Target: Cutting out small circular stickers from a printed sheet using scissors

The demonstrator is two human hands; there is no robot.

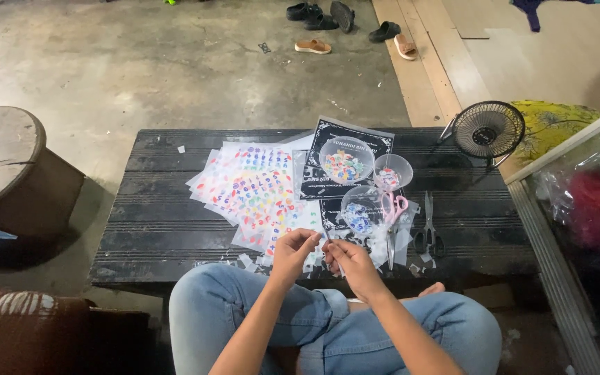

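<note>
My left hand [293, 251] and my right hand [350, 262] meet over the near edge of a low black table [154, 229], fingertips pinched together on a small clear sticker strip [323, 239]. Just beyond them lies a fan of clear sheets covered with colourful letter stickers [255, 191]. Three clear bowls hold cut pieces: a large one [346, 160], a small one [392, 171] and one nearest me [360, 210]. Pink-handled scissors [392, 215] rest by that bowl, black-handled scissors [428, 229] to their right.
A small black desk fan [487, 130] stands at the table's far right corner. Paper scraps [248, 262] litter the near edge. A round wooden stool [8, 167] sits left, sandals [314, 46] on the concrete floor beyond, a plastic-wrapped case [585, 208] right.
</note>
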